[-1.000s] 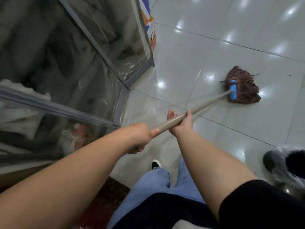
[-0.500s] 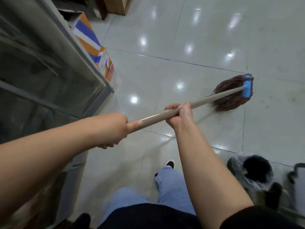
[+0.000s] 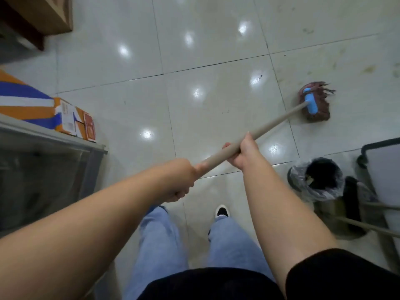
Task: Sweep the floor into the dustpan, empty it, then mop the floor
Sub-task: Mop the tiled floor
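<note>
Resting on the pale tiled floor [image 3: 212, 100] at the right of the frame, the mop head [image 3: 315, 102] is a clump of reddish-brown strings with a blue clamp [image 3: 310, 103] across its top. From that clamp the beige mop handle [image 3: 279, 122] slants down and to the left toward the middle of the picture. The right hand [image 3: 242, 153] is wrapped round the handle near the centre, thumb lying along the shaft. The left hand [image 3: 180, 180] grips the handle's near end just below and left of it, fingers curled underneath; the two hands are close together but not touching.

Dirty smears mark the tiles in the upper right, above the mop head, and ceiling lights glint in spots across the floor. At the lower right stands a round bin [image 3: 316, 180] lined with a clear plastic bag, and just beside it, at the right edge, a dark-rimmed grey container [image 3: 385, 169] and two thin poles [image 3: 368, 226] whose ends are cut off by the frame. Blue jeans [image 3: 160, 239] and one black-and-white shoe [image 3: 221, 211] show at the bottom centre. A glass display case [image 3: 43, 169] fills the left side, with an orange, blue and white box [image 3: 43, 109] behind it and a brown cardboard box [image 3: 45, 14] in the upper left corner.
</note>
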`<state>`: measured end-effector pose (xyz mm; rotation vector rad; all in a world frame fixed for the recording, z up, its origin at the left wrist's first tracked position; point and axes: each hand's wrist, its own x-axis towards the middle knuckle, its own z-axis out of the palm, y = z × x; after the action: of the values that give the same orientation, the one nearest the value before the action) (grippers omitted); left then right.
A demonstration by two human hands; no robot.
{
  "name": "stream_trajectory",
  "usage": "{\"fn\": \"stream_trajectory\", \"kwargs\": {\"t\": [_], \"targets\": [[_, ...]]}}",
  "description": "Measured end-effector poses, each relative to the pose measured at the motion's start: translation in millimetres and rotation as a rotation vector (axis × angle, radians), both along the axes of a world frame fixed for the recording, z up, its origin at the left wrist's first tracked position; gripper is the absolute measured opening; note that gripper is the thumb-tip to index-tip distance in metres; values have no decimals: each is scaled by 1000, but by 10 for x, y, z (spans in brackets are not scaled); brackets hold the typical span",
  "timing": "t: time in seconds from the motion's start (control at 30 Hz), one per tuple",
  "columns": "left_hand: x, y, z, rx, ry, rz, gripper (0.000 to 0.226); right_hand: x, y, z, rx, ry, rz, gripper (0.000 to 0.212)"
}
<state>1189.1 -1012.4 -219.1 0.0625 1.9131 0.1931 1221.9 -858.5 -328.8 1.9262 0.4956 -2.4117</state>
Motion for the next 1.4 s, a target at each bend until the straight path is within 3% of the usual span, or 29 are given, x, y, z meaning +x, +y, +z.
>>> {"fn": "stream_trajectory", "kwargs": {"t": [0.13,0.23,0.4,0.57,0.7,0.93,1.13,1.4], "targets": [[-368,-106,-289,-43,-96,0,31,-205,-474,-232,-91,-29,82,55],[-928,-406,-320,-67,-164,41,50,-649,-816,-258,-124,32,20,53],[-2109,-830,-98,-102,-171,-56,56,-1690,-1291,-136,-90,104,-301,53],[-3203,-1105,185,-172,-156,-129,55,-2702,-1767,97,-228,175,-593,48],[-3674,-1061,237,-245,-73,-186,56,-3231,-1821,138,-261,128,-665,48],[-3827,-638,221,-317,-57,-228,60,-3436,-1473,140,-289,99,-686,48],[-4006,219,413,-402,16,-374,62,-3504,-689,285,-283,126,-681,34],[-3068,1790,204,-370,-42,-370,58,-2684,928,2,-239,97,-646,45]]}}
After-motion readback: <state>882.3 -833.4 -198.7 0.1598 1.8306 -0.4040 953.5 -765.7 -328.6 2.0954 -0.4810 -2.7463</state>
